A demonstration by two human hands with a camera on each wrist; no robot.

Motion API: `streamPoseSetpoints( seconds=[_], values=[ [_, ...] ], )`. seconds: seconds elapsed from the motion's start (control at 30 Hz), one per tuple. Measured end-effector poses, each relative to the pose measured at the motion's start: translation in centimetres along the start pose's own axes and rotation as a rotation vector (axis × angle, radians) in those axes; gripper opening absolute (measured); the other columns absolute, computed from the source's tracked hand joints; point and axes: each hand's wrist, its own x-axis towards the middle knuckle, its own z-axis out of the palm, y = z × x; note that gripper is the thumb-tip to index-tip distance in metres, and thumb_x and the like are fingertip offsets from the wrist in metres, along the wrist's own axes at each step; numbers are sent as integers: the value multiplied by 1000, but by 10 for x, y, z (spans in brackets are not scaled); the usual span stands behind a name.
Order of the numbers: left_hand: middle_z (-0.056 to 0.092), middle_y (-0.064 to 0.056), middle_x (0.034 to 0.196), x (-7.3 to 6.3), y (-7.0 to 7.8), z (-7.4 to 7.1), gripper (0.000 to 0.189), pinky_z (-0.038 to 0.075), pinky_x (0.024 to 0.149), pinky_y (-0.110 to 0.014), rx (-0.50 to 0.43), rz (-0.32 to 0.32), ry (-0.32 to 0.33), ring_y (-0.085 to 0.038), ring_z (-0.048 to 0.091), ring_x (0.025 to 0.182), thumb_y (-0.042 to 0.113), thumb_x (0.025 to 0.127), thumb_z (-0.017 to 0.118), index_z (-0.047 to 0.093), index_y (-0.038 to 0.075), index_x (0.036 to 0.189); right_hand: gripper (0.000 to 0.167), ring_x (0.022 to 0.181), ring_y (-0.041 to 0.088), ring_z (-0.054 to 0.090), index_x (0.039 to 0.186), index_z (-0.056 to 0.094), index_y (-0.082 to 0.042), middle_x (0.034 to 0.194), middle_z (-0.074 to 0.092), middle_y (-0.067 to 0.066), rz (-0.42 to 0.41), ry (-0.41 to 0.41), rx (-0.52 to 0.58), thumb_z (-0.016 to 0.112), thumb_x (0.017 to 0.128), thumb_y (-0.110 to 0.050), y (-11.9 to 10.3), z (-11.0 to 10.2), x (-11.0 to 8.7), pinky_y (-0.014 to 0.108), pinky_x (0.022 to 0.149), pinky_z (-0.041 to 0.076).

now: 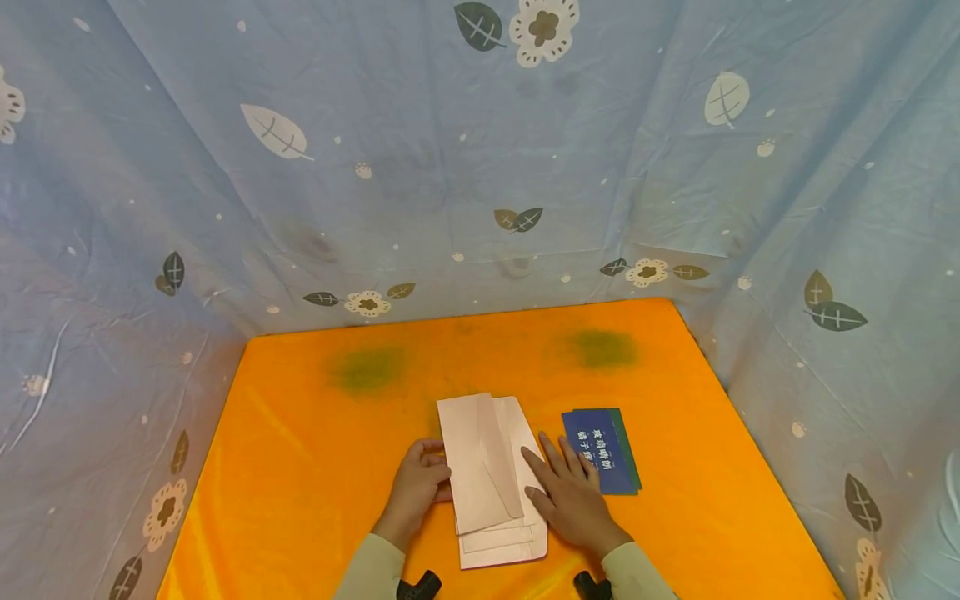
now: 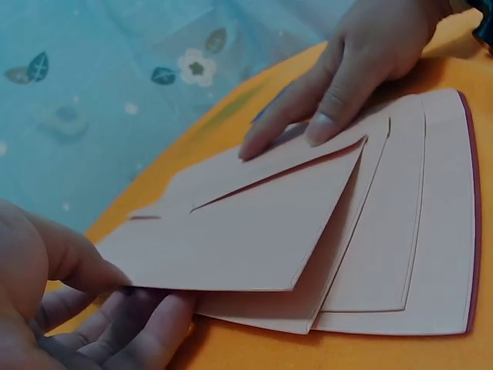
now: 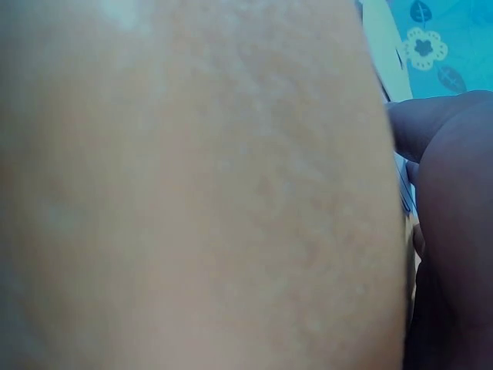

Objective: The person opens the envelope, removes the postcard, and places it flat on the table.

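Note:
A fanned stack of pale pink paper envelopes (image 1: pixel 502 552) lies in front of me. My left hand (image 1: pixel 414 485) pinches the left edge of the top envelope (image 1: pixel 474 467), thumb above and fingers underneath. In the left wrist view the near corner of this envelope (image 2: pixel 239 254) is raised off those below. My right hand (image 1: pixel 573 504) rests along the stack's right edge with its fingers extended, thumb and index fingertip on the paper. Its other fingers overlap a dark blue card (image 1: pixel 611 471) with white characters. Skin close to the lens fills most of the right wrist view.
Under the blue card, a green card (image 1: pixel 628 458) shows along the right side. The table has an orange cloth (image 1: pixel 300 467) with two greenish stains near its back. A pale blue curtain (image 1: pixel 420 167) with leaves and flowers surrounds it at the back and both sides.

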Motion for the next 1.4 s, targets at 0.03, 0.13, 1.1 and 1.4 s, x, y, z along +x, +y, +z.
streamPoseSetpoints(
  seconds=[0.03,0.13,1.1,1.4],
  values=[
    [62,-22,110,-1,0,0,53,64,63,-41,15,3,4,-27,67,78,-5,96,65,49,-5,147,61,163,45,13,168,46,-24,179,23,12,1,-1,-1,58,112,-42,0,0,0,72,119,12],
    [64,-20,107,0,0,1,52,62,60,-38,57,17,13,-26,66,78,-6,96,66,51,-5,146,60,163,45,13,168,46,-25,179,24,12,-1,1,-4,58,112,-43,0,0,0,72,119,13],
    [63,-7,90,-2,4,6,51,51,60,-31,355,100,68,-21,59,70,1,92,74,59,-4,140,60,162,46,16,167,48,-23,177,26,14,-14,11,-4,61,111,-40,-1,-3,0,73,118,17],
    [64,-11,120,0,5,10,47,57,89,-47,617,268,160,-29,63,100,16,97,81,64,-1,137,60,162,46,16,167,48,-23,177,26,14,-14,8,0,61,111,-39,-1,-6,1,73,118,16]
  ],
)
